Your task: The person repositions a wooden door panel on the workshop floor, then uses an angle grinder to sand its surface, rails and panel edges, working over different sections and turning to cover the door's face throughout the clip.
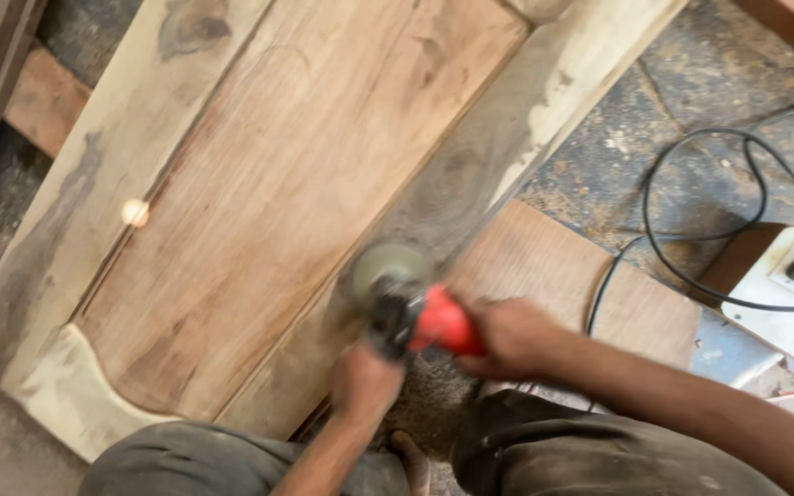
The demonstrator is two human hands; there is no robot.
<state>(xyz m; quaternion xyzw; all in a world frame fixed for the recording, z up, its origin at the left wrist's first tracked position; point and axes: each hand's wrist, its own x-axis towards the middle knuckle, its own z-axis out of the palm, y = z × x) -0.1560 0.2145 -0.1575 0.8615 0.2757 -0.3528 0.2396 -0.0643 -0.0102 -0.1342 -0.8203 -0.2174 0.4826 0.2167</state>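
Gripping red angle grinder [420, 317]: right hand [507, 338] wraps the body; left hand [363, 381] fingers closed by the head. Looks heavy, stiff, kicks; disc on door panel [277, 184].

Bare forearms without sleeves, left hand [363, 381], right hand [507, 338], dusty dark grey trousers [553, 455], bare foot [411, 459]

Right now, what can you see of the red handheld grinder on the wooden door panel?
The red handheld grinder has a red plastic body, a dark head and a round greyish disc, blurred by motion. It lies roughly level, disc end toward the pale frame rail of the wooden door panel; whether the disc touches the wood I cannot tell. The right hand closes its grip on the red body from behind; the left hand grips below the dark head.
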